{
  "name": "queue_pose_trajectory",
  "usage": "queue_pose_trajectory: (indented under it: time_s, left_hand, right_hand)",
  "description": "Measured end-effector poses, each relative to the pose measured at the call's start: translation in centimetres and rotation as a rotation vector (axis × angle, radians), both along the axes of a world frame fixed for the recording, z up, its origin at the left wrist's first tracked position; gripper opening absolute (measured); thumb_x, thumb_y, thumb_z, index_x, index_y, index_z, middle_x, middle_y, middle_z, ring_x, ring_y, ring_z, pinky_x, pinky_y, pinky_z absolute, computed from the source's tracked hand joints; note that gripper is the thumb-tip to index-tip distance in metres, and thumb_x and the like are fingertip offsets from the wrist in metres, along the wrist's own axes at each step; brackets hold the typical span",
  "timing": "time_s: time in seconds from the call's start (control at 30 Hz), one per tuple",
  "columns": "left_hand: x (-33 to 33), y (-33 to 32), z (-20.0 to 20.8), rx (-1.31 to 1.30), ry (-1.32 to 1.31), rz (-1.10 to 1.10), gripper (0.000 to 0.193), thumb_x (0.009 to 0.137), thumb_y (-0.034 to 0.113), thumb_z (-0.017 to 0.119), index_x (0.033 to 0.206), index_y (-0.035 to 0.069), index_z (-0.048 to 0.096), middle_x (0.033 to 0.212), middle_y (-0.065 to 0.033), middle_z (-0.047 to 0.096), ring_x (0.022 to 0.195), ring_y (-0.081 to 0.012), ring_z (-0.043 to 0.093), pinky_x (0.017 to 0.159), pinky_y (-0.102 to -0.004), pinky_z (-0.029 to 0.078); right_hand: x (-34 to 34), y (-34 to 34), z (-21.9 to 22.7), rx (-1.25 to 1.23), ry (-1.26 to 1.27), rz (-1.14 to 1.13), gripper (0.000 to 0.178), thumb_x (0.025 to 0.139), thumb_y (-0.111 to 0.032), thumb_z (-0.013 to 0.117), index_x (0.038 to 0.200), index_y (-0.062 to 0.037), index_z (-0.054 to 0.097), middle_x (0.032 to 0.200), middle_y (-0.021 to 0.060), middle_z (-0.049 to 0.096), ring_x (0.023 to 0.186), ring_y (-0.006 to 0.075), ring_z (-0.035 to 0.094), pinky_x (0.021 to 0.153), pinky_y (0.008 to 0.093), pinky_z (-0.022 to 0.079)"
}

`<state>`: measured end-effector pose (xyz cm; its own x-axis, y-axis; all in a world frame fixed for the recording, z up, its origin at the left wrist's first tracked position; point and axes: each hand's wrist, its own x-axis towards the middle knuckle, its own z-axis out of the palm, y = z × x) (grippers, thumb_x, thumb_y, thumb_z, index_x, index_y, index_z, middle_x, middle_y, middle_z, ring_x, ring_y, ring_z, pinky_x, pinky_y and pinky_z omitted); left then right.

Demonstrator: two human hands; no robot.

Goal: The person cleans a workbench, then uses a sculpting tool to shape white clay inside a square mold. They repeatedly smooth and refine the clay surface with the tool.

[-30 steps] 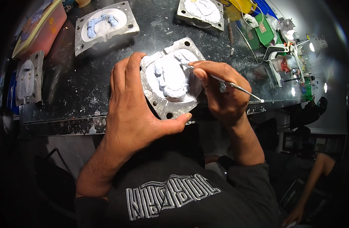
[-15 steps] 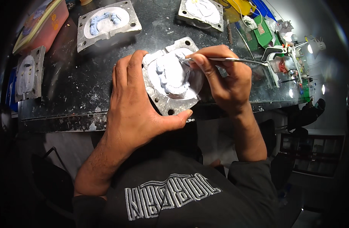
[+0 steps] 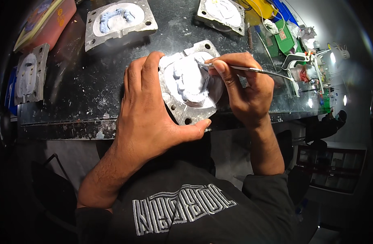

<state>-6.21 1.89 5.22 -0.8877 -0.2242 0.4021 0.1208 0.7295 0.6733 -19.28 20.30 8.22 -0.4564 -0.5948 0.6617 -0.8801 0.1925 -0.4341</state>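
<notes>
Near the table's front edge, a metal denture flask (image 3: 199, 114) is packed with white plaster around a pale dental cast (image 3: 194, 77). My left hand (image 3: 148, 107) grips the flask along its left side, the thumb stretched across its near corner. In my right hand (image 3: 251, 89) a slim metal carving instrument (image 3: 255, 70) is pinched like a pen. Its tip meets the upper right part of the cast, and its shaft points off to the right. Bright glare washes out detail in the middle of the plaster.
Two more plaster-filled flask halves stand farther back, one at left (image 3: 121, 30) and one at right (image 3: 223, 18). Another flask half (image 3: 30, 75) leans beside a pink tub (image 3: 58, 20). Green boxes (image 3: 283, 38) and assorted clutter crowd the right end of the black table (image 3: 85, 89).
The instrument's shaft has tilted, its far end now lower in the picture, while its tip stays at the cast's upper right. My left hand keeps its hold; the whole view has shifted slightly.
</notes>
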Motion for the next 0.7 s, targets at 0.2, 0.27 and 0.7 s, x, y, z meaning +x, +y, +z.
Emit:
queue_pose_trajectory:
  time_s: [0.2,0.27,0.7]
  left_hand:
    - [-0.1,0.0,0.1,0.018,0.006,-0.011,0.121,0.055,0.034,0.102,0.152,-0.002,0.040,0.141,-0.0217,0.047,0.134,-0.0407,0.051,0.115,-0.0502,0.045]
    - [-0.1,0.0,0.1,0.027,0.000,-0.012,0.121,0.055,0.034,0.102,0.152,-0.002,0.040,0.142,-0.0216,0.047,0.134,-0.0407,0.051,0.115,-0.0503,0.045]
    - [0.0,0.0,0.1,0.030,0.008,-0.014,0.120,0.055,0.033,0.101,0.152,-0.002,0.040,0.142,-0.0210,0.048,0.134,-0.0397,0.051,0.115,-0.0487,0.045]
  right_hand:
    - [-0.1,0.1,-0.1,-0.104,-0.332,-0.004,0.007,0.102,-0.007,0.076,0.103,-0.0014,0.072,0.091,0.0073,0.078,0.079,0.0140,0.077,0.069,0.0280,0.059]
    - [0.1,0.1,-0.3,-0.146,-0.346,0.008,0.007,0.102,-0.007,0.076,0.104,-0.0013,0.072,0.092,0.0072,0.079,0.079,0.0126,0.077,0.070,0.0278,0.059]
    - [-0.1,-0.6,0.7,0.082,0.116,0.058,0.009,0.098,-0.006,0.077,0.099,-0.0042,0.068,0.088,0.0086,0.074,0.072,0.0269,0.074,0.064,0.0364,0.057]
